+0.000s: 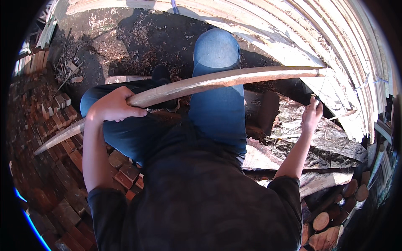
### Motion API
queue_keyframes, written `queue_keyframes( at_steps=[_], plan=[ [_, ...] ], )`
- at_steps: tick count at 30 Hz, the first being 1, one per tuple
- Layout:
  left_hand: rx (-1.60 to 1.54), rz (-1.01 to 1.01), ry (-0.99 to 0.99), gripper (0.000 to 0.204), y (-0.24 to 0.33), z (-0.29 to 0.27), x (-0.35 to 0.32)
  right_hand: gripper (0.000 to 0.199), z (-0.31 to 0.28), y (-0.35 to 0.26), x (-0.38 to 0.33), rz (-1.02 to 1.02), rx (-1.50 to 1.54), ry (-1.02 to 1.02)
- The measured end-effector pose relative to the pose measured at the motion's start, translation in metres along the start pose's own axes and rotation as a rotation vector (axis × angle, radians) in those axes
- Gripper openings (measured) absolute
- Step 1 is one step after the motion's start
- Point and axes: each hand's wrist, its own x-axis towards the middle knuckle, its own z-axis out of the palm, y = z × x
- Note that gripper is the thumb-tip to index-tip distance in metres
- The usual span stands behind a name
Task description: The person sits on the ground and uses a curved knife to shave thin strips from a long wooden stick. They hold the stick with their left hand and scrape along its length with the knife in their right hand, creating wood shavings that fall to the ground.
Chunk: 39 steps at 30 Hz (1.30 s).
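Note:
A long, pale wooden pole (205,81) lies across my raised knee, its bend at least partly from the lens. My left hand (114,105) is wrapped over it near its left part, thumb along the near side. From there the pole tapers down to the lower left. Off to the right, my right hand (312,115) is closed in a pinch, apart from the wood. A thin dark line, like a string or wire (322,85), runs from the pole's right end down to those fingers. Its exact kind is too fine to make out.
Long sawn wooden strips (335,50) are stacked at the far right. Many cut wood blocks (63,167) fill the left side. Round log ends (321,221) sit at the lower right. Wood shavings (140,33) litter the dark ground ahead.

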Motion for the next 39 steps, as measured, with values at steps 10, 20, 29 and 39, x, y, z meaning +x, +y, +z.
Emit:
queue_keyframes(
  at_steps=[10,20,29,39],
  plan=[
    [0.277,0.235,0.443,0.071,-0.021,0.006,-0.034,0.018,0.097,-0.079,-0.139,-0.429,0.18,-0.479],
    [-0.464,0.069,0.985,0.039,-0.134,0.046,-0.139,0.031,0.117,-0.098,-0.183,-0.214,0.426,-0.677],
    [-1.535,0.506,1.026,0.068,-0.186,0.054,-0.04,0.029,0.127,-0.13,-0.148,-0.302,0.18,-0.65],
    [-2.381,1.224,0.915,0.026,-0.164,0.021,-0.019,0.025,0.127,-0.133,-0.159,-0.364,0.122,-0.673]
  ],
)
